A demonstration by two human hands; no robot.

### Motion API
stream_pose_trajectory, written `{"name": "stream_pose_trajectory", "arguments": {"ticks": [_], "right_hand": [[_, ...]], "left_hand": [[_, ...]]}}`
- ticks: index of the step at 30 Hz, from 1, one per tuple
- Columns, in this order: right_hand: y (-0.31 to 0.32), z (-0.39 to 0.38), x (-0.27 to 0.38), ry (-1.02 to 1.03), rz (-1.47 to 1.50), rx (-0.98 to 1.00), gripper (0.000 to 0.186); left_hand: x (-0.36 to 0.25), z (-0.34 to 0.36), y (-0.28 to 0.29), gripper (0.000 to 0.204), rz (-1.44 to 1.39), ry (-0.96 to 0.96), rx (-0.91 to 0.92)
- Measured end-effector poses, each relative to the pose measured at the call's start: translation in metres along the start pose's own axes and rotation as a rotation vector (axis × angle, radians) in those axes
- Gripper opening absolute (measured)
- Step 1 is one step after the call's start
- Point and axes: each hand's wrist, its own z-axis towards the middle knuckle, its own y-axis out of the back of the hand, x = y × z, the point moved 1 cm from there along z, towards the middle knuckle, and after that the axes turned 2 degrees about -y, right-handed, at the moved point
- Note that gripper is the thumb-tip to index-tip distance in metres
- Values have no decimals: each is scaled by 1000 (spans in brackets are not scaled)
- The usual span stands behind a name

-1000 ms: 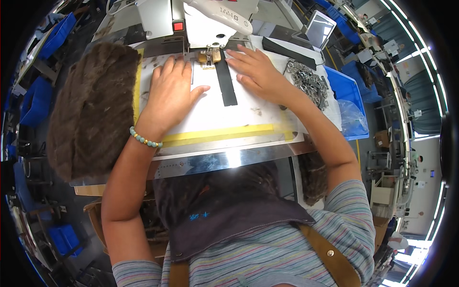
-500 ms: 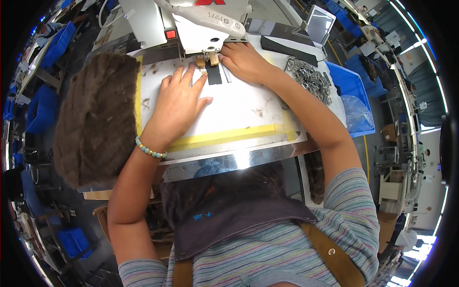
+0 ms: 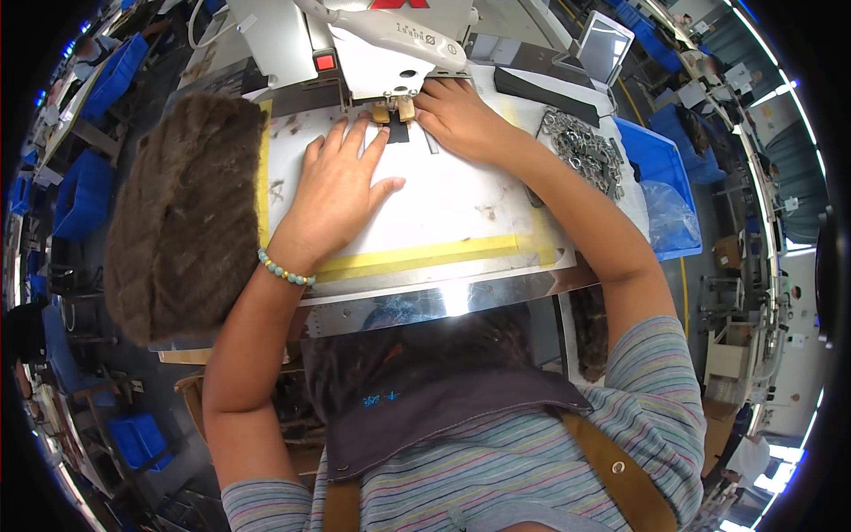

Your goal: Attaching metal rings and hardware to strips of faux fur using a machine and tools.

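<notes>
A short black fabric strip [image 3: 399, 134] lies on the white work surface [image 3: 425, 208], its far part under the brass-coloured presser foot [image 3: 393, 113] of a sewing machine [image 3: 381, 75]. My left hand [image 3: 341, 184] rests flat on the left of the strip, fingers stretched out and the index fingertip at its edge. On the other side, my right hand [image 3: 461, 122] lies palm down close to the foot, its fingertips partly hidden by the machine head. Between the right hand and the strip runs a thin metal slot or bar [image 3: 432, 144].
Brown fur [image 3: 182, 217] is piled at the left edge. To the right are a heap of small metal clasps [image 3: 583, 152], a long black strip [image 3: 545, 96] and a blue bin [image 3: 651, 155] holding a clear plastic bag [image 3: 669, 217]. A tablet-like screen [image 3: 605, 49] stands behind.
The black strip has slid away from me under the presser foot, so less of it shows. Both hands keep nearly the same pose; the whole view has shifted slightly.
</notes>
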Motion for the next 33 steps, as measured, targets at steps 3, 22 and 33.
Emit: {"name": "stream_pose_trajectory", "arguments": {"ticks": [3, 22, 33], "right_hand": [[0, 5, -4, -21, 6, 29, 42], [18, -43, 34, -44, 62, 151, 52], [16, -46, 37, -64, 65, 107, 51]], "left_hand": [[0, 1, -3, 68, -19, 10, -9], [3, 5, -13, 73, -25, 28, -88], [1, 5, -2, 68, 9, 14, -44]]}}
